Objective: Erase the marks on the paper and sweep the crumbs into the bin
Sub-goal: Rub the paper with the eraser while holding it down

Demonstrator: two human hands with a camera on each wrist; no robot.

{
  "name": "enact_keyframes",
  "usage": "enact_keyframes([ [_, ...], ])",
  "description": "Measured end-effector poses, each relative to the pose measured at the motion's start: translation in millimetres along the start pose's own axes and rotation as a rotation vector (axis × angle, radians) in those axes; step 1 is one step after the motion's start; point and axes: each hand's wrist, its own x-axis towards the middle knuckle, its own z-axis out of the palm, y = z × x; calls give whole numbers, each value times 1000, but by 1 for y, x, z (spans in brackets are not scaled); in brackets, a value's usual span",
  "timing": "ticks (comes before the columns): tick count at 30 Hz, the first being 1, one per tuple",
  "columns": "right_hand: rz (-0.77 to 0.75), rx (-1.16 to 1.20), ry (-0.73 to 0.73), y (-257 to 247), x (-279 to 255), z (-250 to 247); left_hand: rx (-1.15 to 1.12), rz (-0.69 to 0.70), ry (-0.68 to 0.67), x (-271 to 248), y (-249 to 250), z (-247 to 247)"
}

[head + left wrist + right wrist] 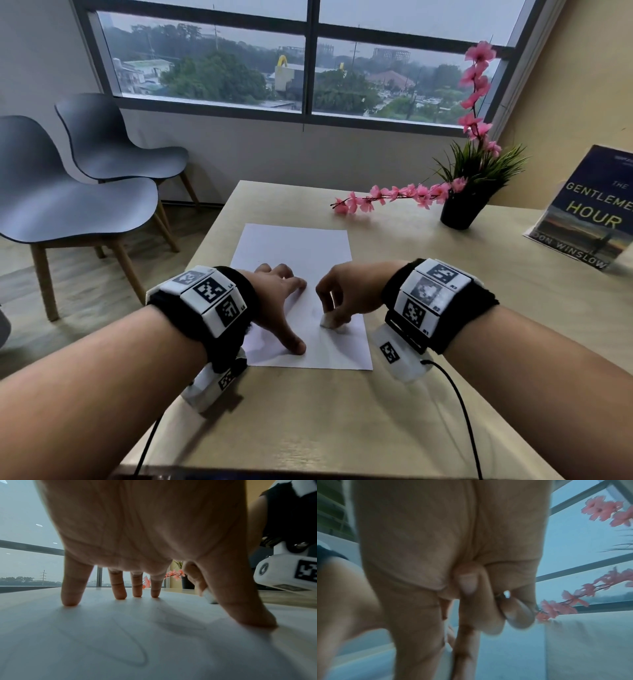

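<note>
A white sheet of paper [298, 253] lies on the light wooden table [445, 274]. My left hand [281, 294] presses on its left part with fingers spread and straight; the fingertips [70, 601] and thumb touch the sheet. Faint pencil marks [133, 649] curve across the paper [85, 635] under this hand. My right hand [337, 301] pinches a small white eraser [329, 322] and holds it down on the sheet's lower right part. The eraser [210, 597] shows white beyond my left thumb. In the right wrist view my right hand [471, 601] is blurred and its curled fingers hide the eraser.
A black pot with a green plant and pink flower sprays [459, 209] stands at the back right of the table. A book [589, 212] leans at the far right. Two grey chairs [78, 205] stand on the floor to the left. No bin is in view.
</note>
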Motion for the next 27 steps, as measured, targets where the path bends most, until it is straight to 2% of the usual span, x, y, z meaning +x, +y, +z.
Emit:
enact_keyframes([
  [3,-29,27,-69,-1,-5,-1,2,0,-2,1,0,0],
  [8,34,20,59,1,6,-4,-1,-5,0,0,0,0],
  [13,-32,61,-42,-4,-3,1,-1,-2,4,0,0,0],
  [19,1,34,72,-6,1,-1,6,-9,10,-2,1,-2],
  [23,-28,35,-34,-5,-8,3,-22,52,30,-3,2,-1],
  [27,45,12,-52,9,-16,-2,-54,108,37,-4,2,-2],
])
